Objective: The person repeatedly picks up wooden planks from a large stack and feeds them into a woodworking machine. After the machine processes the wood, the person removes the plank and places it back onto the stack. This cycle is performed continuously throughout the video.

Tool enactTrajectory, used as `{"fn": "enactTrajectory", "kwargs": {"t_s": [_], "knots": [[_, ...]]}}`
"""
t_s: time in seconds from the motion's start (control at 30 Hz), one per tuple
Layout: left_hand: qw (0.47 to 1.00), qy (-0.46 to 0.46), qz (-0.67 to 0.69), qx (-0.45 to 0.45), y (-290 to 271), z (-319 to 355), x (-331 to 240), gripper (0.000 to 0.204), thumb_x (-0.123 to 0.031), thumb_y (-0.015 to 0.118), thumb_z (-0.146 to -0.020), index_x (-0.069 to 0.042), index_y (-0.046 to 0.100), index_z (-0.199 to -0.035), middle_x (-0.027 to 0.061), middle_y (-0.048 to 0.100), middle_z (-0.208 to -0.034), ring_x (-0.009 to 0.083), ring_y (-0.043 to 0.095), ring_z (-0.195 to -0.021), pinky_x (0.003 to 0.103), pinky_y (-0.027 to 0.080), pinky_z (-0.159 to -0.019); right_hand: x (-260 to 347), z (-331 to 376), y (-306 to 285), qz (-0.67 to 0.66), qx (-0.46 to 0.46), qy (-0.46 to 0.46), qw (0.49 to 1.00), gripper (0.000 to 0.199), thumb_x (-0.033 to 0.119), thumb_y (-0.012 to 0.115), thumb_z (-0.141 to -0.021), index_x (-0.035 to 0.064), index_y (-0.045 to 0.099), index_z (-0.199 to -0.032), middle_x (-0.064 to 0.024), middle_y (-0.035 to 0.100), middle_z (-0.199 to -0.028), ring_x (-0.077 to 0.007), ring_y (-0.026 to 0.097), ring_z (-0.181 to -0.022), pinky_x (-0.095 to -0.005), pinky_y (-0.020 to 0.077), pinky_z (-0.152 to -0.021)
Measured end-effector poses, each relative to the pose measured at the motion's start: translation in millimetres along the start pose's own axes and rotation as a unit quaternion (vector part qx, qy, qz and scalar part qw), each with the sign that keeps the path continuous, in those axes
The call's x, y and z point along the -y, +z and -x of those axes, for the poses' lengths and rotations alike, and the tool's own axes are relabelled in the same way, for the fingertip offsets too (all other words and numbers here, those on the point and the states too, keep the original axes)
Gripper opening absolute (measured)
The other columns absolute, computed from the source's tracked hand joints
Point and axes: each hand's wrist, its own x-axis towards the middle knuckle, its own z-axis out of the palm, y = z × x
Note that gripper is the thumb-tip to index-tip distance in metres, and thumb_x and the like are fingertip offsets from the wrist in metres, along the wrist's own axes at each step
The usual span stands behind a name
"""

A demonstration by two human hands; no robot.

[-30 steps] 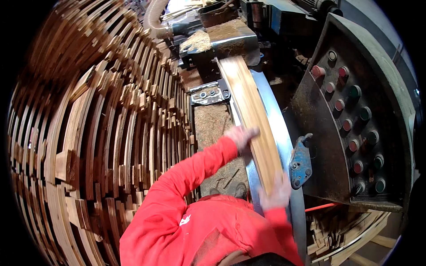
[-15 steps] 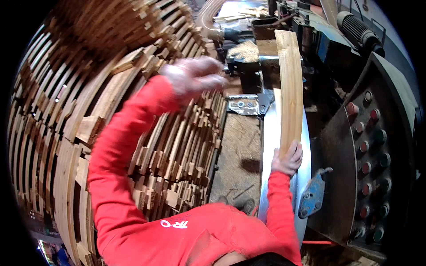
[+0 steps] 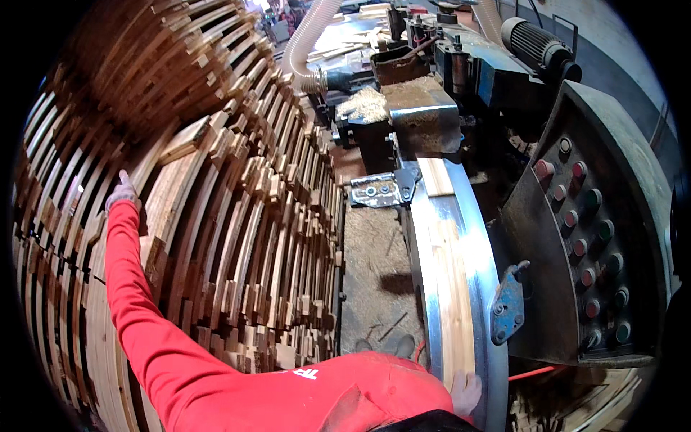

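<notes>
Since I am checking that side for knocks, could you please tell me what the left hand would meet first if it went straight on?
Most likely the stacked wooden pieces just ahead of the left hand, though this single view leaves the depth between them unclear.

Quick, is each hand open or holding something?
Left hand: by brown curved wooden strips; grip unclear.
Right hand: at long pale wooden board, lower end; grip unclear.
</notes>
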Motion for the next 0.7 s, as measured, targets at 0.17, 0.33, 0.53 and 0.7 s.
{"fn": "enactTrajectory", "kwargs": {"t_s": [0.17, 0.33, 0.53, 0.7], "knots": [[0.999, 0.045, 0.024, -0.012, -12, -6, 0, 0.034, -0.02, 0.039, -0.093, -0.006, 0.05, -0.123, 0.024, 0.054, -0.126, 0.04, 0.051, -0.12, 0.047, 0.041, -0.099, 24, -47, -7, -0.049, -0.026, 0.039, 0.998, 0.042, 0.023, 0.059, -0.079, 0.0015, 0.056, -0.115, -0.0261, 0.048, -0.116, -0.048, 0.049, -0.106, -0.0568, 0.0436, -0.087], [0.991, 0.111, 0.02, -0.066, -82, 74, -4, 0.04, -0.028, 0.059, -0.092, -0.012, 0.049, -0.127, 0.0178, 0.062, -0.108, 0.0264, 0.055, -0.095, 0.034, 0.04, -0.095, 30, -198, 68, -0.12, -0.135, 0.025, 0.983, 0.051, 0.004, 0.064, -0.073, 0.0042, 0.055, -0.123, -0.0192, 0.045, -0.129, -0.0408, 0.043, -0.119, -0.0483, 0.038, -0.101], [0.769, 0.364, 0.219, -0.478, -190, 99, 77, 0.054, -0.007, 0.058, -0.083, -0.009, 0.044, -0.134, 0.0197, 0.058, -0.121, 0.0328, 0.057, -0.114, 0.036, 0.046, -0.095, 38, -283, 129, -0.181, -0.184, -0.002, 0.966, 0.043, 0.011, 0.064, -0.074, 0.0061, 0.058, -0.116, -0.0146, 0.046, -0.128, -0.0356, 0.044, -0.119, -0.0456, 0.0403, -0.1], [0.492, 0.473, 0.698, -0.216, -211, 191, -137, 0.044, -0.016, 0.059, -0.086, -0.002, 0.05, -0.127, 0.0118, 0.061, -0.115, 0.0223, 0.059, -0.102, 0.034, 0.048, -0.088, 50, -325, 117, -0.34, -0.199, 0.042, 0.918, 0.056, 0.023, 0.071, -0.078, 0.0052, 0.053, -0.128, -0.017, 0.045, -0.134, -0.0341, 0.044, -0.123, -0.0411, 0.0382, -0.103]]}}
